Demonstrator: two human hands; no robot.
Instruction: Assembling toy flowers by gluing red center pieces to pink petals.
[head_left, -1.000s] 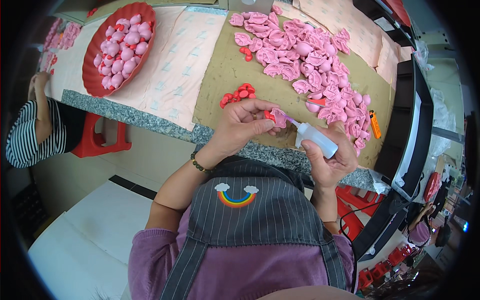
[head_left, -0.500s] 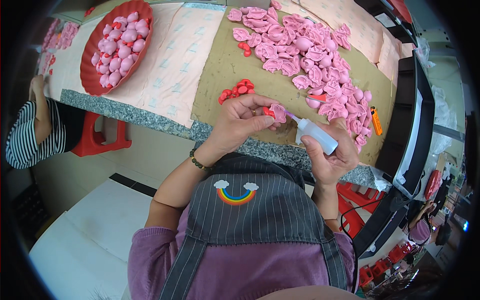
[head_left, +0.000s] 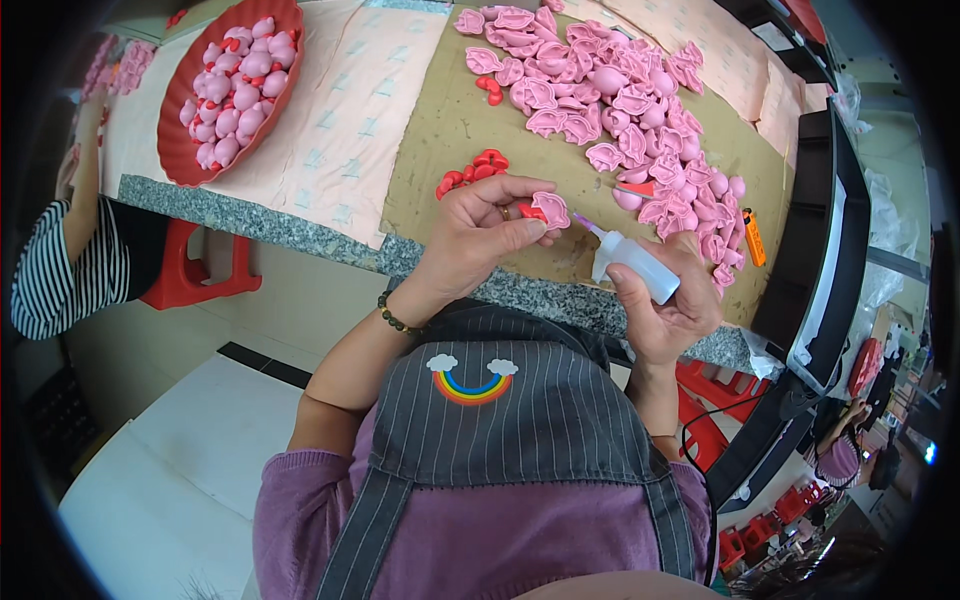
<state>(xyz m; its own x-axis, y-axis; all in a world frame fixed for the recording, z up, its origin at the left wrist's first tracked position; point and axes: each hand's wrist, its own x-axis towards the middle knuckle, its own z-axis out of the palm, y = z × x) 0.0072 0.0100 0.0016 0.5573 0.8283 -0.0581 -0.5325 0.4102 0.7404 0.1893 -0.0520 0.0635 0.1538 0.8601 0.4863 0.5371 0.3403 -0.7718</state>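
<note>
Between thumb and fingers, my left hand pinches a pink moulded shell piece with a small red part against it. My right hand is wrapped round a translucent white squeeze bottle, tilted so its thin purple nozzle points at the shell. A small gap shows between nozzle tip and shell. Just beyond my left hand lies a little heap of red parts. Past both hands spreads a big pile of pink shell pieces.
A red scalloped tray of round pink figures stands at the left. An orange cutter lies right of the pile, beside a black rack. The granite table edge runs in front of me. A co-worker's striped sleeve shows far left.
The nozzle has drawn back from the pink shell, leaving a gap, and the bottle has tipped a little flatter. My left hand has shifted slightly. The co-worker's arm has moved at far left.
</note>
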